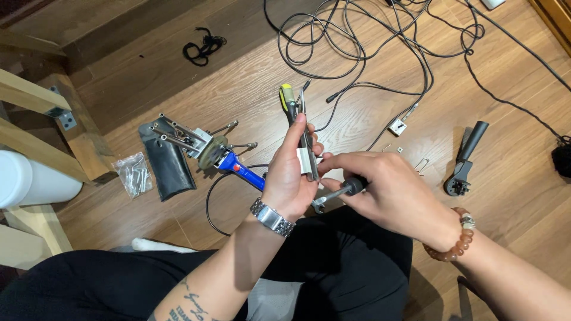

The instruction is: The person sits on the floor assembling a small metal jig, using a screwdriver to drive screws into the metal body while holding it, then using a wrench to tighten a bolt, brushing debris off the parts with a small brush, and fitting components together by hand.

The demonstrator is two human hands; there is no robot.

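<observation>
Two hands, one small metal assembly between them.
Left hand (288, 178) grips one yellow-tipped screwdriver (289, 106) plus bracket (308, 161); right hand (389, 190) pinches one black-handled tool (345, 189); one black wrench (466, 159) lies right of it.

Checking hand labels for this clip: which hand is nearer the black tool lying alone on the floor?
Right. The right hand is closer to the black tool; the left hand lies beyond it.

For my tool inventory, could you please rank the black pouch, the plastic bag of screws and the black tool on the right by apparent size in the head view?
1. Black pouch, clearly largest.
2. Black tool.
3. Bag of screws.
The last two look close, so their order is unsure.
</observation>
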